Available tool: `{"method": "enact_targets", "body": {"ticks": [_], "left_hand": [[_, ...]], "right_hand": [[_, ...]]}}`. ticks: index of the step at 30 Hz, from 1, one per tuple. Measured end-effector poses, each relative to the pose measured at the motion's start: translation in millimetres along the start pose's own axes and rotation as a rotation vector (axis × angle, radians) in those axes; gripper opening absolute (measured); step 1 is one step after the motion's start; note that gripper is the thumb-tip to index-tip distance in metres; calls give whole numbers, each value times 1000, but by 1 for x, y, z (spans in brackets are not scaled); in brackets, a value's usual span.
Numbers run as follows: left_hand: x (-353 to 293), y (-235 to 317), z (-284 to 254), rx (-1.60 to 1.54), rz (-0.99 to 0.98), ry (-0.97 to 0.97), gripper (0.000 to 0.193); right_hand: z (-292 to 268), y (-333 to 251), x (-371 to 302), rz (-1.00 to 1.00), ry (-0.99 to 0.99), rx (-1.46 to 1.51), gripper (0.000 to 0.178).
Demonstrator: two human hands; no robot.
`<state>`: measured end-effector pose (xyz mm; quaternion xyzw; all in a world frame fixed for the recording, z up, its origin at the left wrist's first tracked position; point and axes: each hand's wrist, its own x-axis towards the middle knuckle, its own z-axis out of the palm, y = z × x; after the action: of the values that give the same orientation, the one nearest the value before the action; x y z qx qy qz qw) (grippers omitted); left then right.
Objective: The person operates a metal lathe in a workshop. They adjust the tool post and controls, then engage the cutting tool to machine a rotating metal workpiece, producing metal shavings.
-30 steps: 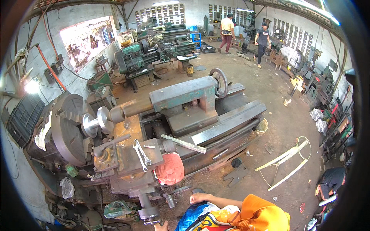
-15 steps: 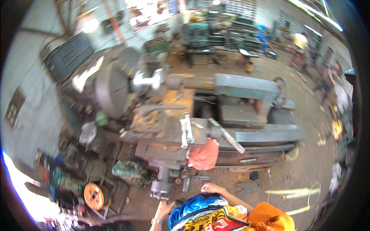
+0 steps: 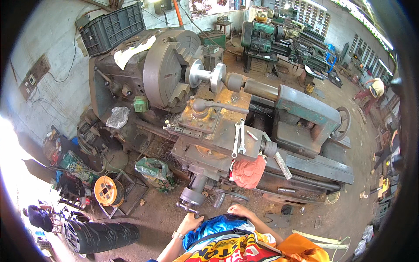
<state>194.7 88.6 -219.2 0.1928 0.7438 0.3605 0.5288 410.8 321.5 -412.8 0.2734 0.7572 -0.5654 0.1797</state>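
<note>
My left hand, a watch on its wrist, is closed round the end of the crank handle on the lathe's cross slide. Close to my blue shirt front, my right hand is loosely curled, with nothing visible in it. Beyond my hands, a shiny flanged metal workpiece sits between the big chuck and the tailstock. Two spanners lie on the carriage beside a short white stick. The tool post carries a long lever. A red cloth hangs at the carriage's front.
On the left stand a spool of cable in a metal frame and a black cylindrical bundle. A green plastic bag lies by the lathe. A black crate rests atop the headstock. A person is at the far right.
My view has swung, so the lathe sits further right and lower, and the picture is sharper. My left hand stays at the crank handle; my right hand stays near my shirt.
</note>
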Motion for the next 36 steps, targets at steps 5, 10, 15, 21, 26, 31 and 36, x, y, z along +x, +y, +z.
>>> {"method": "enact_targets", "body": {"ticks": [5, 10, 15, 21, 26, 31, 36], "left_hand": [[4, -5, -1, 5, 2, 11, 34], [4, -5, 1, 116, -20, 43, 39], [1, 2, 5, 184, -69, 134, 37], [5, -7, 9, 247, -43, 183, 46], [11, -20, 15, 308, -82, 244, 50], [7, -14, 19, 342, -140, 299, 48], [5, -3, 14, 334, -234, 225, 49]], "right_hand": [[-9, 15, -17, 73, 90, 95, 41], [-40, 25, -44, 103, 150, 132, 33], [-86, 25, -63, 214, 344, 136, 31], [-108, 6, -45, 169, 406, -41, 41], [-100, -36, -39, 287, 252, 55, 49], [-107, -56, -48, 173, 247, -262, 47], [-108, -70, -40, 207, 225, -437, 48]]}}
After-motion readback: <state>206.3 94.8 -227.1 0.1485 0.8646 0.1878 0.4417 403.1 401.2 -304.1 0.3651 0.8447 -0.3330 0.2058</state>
